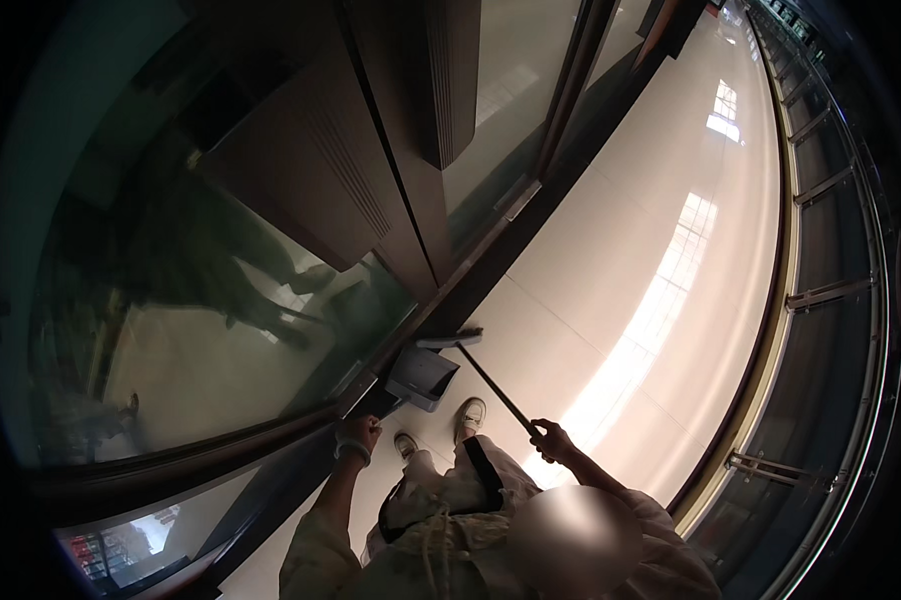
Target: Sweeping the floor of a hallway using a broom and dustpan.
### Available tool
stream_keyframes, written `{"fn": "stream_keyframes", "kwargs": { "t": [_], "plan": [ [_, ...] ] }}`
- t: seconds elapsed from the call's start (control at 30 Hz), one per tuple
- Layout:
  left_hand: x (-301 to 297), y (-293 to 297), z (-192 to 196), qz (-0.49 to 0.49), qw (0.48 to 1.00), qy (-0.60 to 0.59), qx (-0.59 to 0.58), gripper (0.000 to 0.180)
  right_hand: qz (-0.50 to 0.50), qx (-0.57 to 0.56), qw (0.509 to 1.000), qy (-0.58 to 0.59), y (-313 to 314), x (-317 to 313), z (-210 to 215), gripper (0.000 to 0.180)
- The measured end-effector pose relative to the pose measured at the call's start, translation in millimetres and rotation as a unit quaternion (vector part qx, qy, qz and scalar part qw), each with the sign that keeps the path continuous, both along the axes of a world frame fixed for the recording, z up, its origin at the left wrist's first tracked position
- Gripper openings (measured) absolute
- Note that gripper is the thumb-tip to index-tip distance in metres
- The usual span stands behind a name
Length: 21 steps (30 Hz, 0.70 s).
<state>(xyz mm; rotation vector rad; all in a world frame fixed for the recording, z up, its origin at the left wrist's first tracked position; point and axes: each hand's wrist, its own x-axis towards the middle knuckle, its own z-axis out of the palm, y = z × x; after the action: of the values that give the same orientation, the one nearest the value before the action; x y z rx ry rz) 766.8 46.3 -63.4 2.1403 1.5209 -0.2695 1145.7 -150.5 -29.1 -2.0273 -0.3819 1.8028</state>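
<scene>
My right hand (553, 441) is wrapped round the upper part of a thin dark broom handle. The handle slants away to the left, down to the grey head of the broom (451, 340), which rests on the floor along the dark base of the glass wall. Just nearer than the bristles lies a grey dustpan (421, 376), close in front of my shoes. My left hand (359, 434), with a pale band at its wrist, is closed at the end of the dustpan's short dark handle; the fingers partly hide the grip.
Dark-framed glass doors (271, 330) with large handles rise along my left, showing reflections. A pale glossy floor (591, 290) runs ahead with a bright streak of light. A glass railing (831, 290) with metal rails curves along the right. My shoes (470, 414) stand near the dustpan.
</scene>
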Motion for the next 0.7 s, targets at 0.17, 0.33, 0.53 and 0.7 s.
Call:
{"fn": "stream_keyframes", "kwargs": {
  "t": [0.17,0.33,0.53,0.7],
  "plan": [
    [-6.8,2.3,-2.4,0.016,0.997,-0.066,-0.026,0.017,-0.099,0.032,0.991,-0.088,70.4,20.3,-36.0,0.041],
    [8.6,18.1,6.0,-0.005,0.993,-0.046,-0.112,0.023,-0.075,0.009,0.986,-0.147,92.2,-24.4,-67.2,0.031],
    [3.8,32.9,0.3,-0.007,0.98,-0.096,-0.176,0.026,-0.084,-0.063,0.99,0.099,5.2,-90.4,-27.2,0.032],
    [-20.7,34.1,-14.9,-0.055,0.965,-0.091,-0.239,0.033,-0.142,-0.038,0.988,0.041,10.0,-117.8,18.4,0.03]
  ]
}}
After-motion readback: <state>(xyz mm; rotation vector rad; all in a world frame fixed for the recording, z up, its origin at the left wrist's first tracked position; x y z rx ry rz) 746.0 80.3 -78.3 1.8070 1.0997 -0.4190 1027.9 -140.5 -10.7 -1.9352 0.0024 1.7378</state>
